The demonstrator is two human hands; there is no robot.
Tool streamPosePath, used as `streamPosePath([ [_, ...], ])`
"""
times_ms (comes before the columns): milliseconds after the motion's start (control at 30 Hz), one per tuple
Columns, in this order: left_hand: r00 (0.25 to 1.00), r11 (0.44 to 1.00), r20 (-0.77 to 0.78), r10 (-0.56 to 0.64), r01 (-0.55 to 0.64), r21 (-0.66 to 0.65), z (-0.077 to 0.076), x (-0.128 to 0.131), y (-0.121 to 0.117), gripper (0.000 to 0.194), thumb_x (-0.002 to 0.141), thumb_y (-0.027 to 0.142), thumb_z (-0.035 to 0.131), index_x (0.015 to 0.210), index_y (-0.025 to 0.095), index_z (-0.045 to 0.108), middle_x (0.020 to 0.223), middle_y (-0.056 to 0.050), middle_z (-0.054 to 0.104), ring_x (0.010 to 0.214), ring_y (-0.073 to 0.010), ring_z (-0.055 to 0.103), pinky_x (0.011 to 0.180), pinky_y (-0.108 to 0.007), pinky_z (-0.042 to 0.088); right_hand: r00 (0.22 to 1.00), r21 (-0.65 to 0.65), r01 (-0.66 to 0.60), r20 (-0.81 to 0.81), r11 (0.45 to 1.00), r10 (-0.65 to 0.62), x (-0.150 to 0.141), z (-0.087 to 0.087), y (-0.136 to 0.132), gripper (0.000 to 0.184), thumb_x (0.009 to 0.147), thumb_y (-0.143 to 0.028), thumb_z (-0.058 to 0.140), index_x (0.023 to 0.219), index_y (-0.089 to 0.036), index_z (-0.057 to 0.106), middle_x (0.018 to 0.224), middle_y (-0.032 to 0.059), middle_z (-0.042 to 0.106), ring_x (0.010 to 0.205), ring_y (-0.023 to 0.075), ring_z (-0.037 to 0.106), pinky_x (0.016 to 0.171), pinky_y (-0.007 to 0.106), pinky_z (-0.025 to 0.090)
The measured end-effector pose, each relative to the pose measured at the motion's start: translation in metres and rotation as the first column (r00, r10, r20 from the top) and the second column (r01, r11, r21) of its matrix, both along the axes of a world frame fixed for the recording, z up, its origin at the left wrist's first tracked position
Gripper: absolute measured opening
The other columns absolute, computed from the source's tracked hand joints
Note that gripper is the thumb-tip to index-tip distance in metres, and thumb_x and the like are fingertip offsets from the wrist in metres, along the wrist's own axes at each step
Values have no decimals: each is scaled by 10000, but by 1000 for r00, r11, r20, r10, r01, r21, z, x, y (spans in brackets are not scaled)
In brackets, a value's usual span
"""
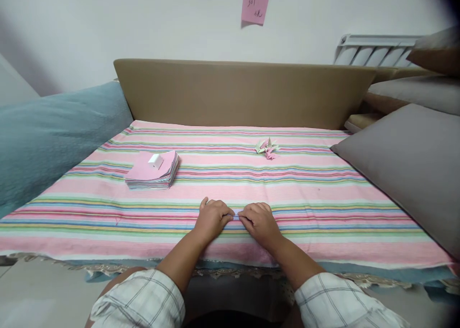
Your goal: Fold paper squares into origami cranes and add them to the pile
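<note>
Near the front edge of the striped cloth, a small piece of pale bluish paper [236,216] spans the gap between my two hands. My left hand [212,217] is closed, thumb and fingers pinching its left end. On the other end, my right hand [261,221] pinches in the same way. Most of the paper is hidden under the fingers, so its full shape does not show. Beyond my right hand lies a cluster of folded paper pieces [268,148] in pink and pale green. To the left sits a stack of coloured paper [151,174], pink on top.
A small white block [155,161] rests on the stack. The striped cloth [215,189] covers the seat, backed by a brown board [244,93]. Grey cushions [409,160] crowd the right side; a blue-covered armrest [64,126] stands left. A pink note [255,4] hangs on the wall.
</note>
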State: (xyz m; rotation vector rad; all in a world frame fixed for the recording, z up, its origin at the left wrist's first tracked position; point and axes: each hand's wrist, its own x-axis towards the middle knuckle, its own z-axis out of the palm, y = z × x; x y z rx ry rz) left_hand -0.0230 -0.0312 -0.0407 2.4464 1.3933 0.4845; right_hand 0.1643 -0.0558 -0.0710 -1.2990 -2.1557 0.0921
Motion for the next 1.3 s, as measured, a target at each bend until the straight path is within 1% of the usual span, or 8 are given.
streamPosePath([
  [200,995,994,-44,-92,94,51,-3,-10,4,145,802,276,593,888,337,693,883,11,663,899,-193,550,1006,-552,141,995,22,-84,61,996,83,6,2,-2,168,883,-249,507,917,-247,672,854,26,623,808,158,502,751,303,324],
  [400,980,978,-104,-167,179,111,-2,-17,4,151,831,257,551,829,288,698,875,3,669,864,-170,568,1012,-538,157,989,10,-97,111,995,95,10,3,-2,173,880,-255,514,946,-256,673,853,33,615,809,161,511,737,305,351],
  [533,979,976,-115,-169,183,120,3,-19,0,179,844,235,516,829,270,691,880,-6,665,869,-168,572,1013,-522,181,991,-49,-105,74,993,108,13,0,0,147,856,-257,546,939,-225,664,887,42,627,835,171,532,763,313,387],
  [633,984,979,-97,-151,162,121,5,-17,-3,116,812,275,562,850,256,670,871,-6,659,879,-184,568,1011,-525,188,997,-89,-71,22,994,73,14,-1,2,152,829,-254,582,958,-217,653,906,50,631,847,182,539,767,319,412],
  [733,993,980,-73,-93,104,171,2,-10,-5,141,753,357,635,814,230,649,818,-6,649,857,-197,562,1020,-533,168,999,-112,-51,-6,992,51,14,0,1,171,811,-244,604,975,-218,646,915,50,632,856,190,539,773,326,422],
  [833,997,971,-47,-54,64,229,-3,-2,-6,116,759,338,635,798,229,647,789,-3,642,850,-191,559,1031,-523,154,998,-124,-56,-11,991,55,14,1,1,168,807,-232,609,970,-217,647,912,46,631,855,189,536,772,324,423],
  [967,996,969,-26,-87,91,229,-8,4,-5,136,795,292,597,910,278,669,828,-6,651,847,-183,570,1028,-523,168,998,-111,-59,4,992,60,13,1,2,152,822,-237,591,958,-228,659,888,41,622,840,182,529,758,314,415],
  [1300,993,973,-46,-110,117,197,-10,3,-2,133,816,296,569,869,291,691,816,-4,653,823,-172,575,1022,-510,181,997,-89,-26,72,996,32,10,3,1,122,837,-262,579,898,-241,683,854,36,634,815,186,537,747,330,384],
])
